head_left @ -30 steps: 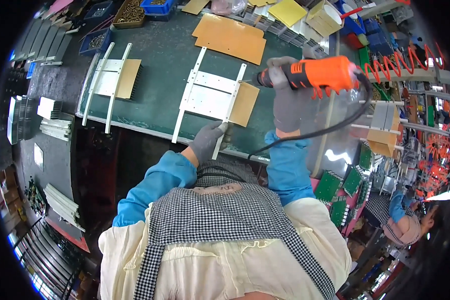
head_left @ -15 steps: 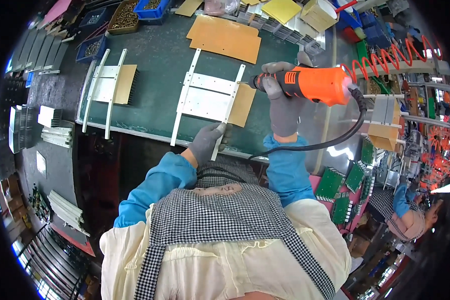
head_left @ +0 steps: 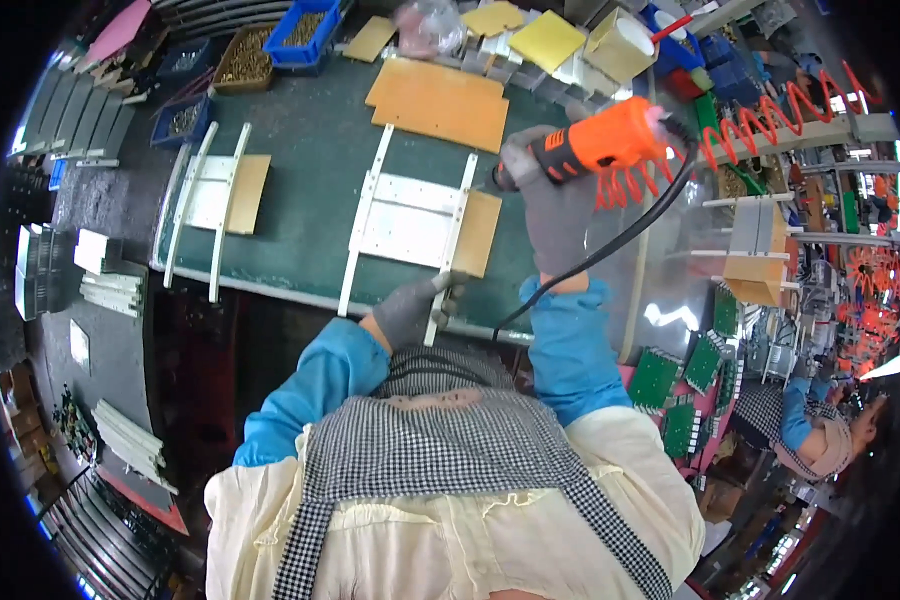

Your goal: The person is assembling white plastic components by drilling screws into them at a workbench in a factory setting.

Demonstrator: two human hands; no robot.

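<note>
In gloved fingers, my right hand [head_left: 555, 215] grips an orange and black electric screwdriver [head_left: 610, 138], its nose pointing left, just right of the right-hand white rail [head_left: 459, 220]. Whether the bit touches anything is too hard to make out. That rail and a parallel white rail [head_left: 363, 235] lie across silvery metal plates [head_left: 405, 240], with a tan board [head_left: 478, 235] beneath at the right. My left hand [head_left: 408, 310], also gloved, closes its fingers on the near end of the right-hand rail, at the table's front edge.
A similar railed assembly [head_left: 208, 195] lies to the left on the green table [head_left: 300, 220]. Orange-tan boards [head_left: 438, 105] lie behind. Bins of small screws [head_left: 303, 28] stand at the back left. The screwdriver's black cable [head_left: 610, 262] loops beside my right forearm; green circuit boards [head_left: 658, 375] lie at right.
My right hand has drawn the screwdriver back from the right-hand rail and tilted its rear end upward. My left hand keeps hold of the rail's near end. The whole view has shifted slightly.
</note>
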